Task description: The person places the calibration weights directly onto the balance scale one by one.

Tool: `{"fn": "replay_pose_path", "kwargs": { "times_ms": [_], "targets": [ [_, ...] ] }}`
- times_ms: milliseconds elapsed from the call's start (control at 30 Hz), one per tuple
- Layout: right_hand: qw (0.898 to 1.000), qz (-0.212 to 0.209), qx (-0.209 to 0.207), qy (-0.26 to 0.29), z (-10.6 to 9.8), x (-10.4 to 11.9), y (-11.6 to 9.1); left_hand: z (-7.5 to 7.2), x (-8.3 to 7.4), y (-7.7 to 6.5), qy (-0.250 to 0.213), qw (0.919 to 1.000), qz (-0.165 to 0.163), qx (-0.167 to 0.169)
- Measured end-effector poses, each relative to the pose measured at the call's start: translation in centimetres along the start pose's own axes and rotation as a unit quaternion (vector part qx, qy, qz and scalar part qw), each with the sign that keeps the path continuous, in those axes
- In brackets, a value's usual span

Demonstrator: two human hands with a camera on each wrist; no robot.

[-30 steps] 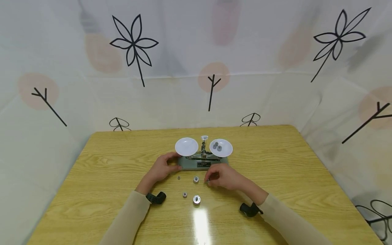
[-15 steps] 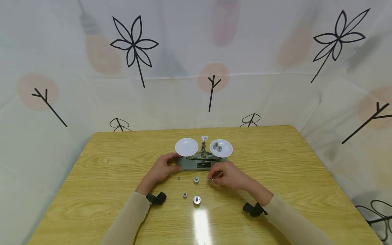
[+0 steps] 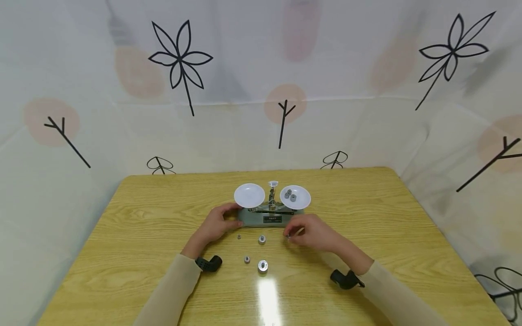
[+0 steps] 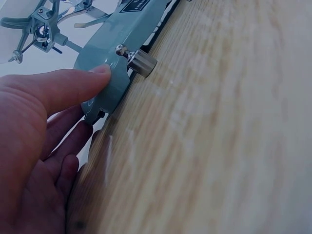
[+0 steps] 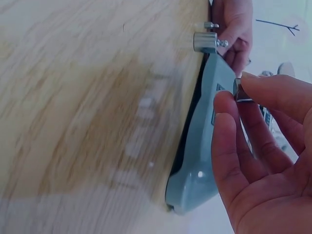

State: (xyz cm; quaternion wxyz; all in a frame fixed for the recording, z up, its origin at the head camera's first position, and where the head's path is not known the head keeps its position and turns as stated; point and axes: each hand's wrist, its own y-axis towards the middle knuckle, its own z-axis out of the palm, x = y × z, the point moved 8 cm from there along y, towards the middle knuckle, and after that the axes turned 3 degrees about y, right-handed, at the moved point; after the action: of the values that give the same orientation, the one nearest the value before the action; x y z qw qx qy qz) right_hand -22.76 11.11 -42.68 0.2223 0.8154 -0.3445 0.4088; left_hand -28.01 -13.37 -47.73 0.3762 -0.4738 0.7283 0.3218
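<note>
A white fabric backdrop (image 3: pixel 236 131), printed with black line flowers, stands behind a yellow wood-grain table (image 3: pixel 118 258). On the table sits a grey-green metal two-pan balance (image 3: pixel 254 218). The left hand (image 3: pixel 216 223) grips the left end of its base, thumb in front, fingers behind; the right hand (image 3: pixel 314 233) is at the base's right end. Two round white pans (image 3: pixel 249 195) crown the balance. Before it stand four silver knobbed metal weights (image 3: pixel 263 266) of graded size; three grey cylindrical weights (image 3: pixel 293 198) occupy the right pan. A short silver metal cylinder (image 5: pixel 243 92) — clamped between right thumb and fingertips — is near the base.
</note>
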Motion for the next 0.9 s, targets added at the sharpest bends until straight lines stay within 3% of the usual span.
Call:
{"fn": "replay_pose_path", "kwargs": {
  "times_ms": [367,600,900],
  "targets": [
    [1.0,0.004,-0.028,-0.001,-1.7,0.0,-1.0,0.0,0.5,0.2,0.005,1.0,0.001,0.005],
    [0.999,0.003,-0.037,-0.004,-2.8,0.5,-1.2,-0.8,-3.7,-1.0,0.003,1.0,0.002,0.009],
    [0.999,0.005,-0.046,-0.015,-3.8,0.8,-1.8,-0.8,-3.7,-1.1,-0.004,1.0,-0.001,0.007]
  ]
}}
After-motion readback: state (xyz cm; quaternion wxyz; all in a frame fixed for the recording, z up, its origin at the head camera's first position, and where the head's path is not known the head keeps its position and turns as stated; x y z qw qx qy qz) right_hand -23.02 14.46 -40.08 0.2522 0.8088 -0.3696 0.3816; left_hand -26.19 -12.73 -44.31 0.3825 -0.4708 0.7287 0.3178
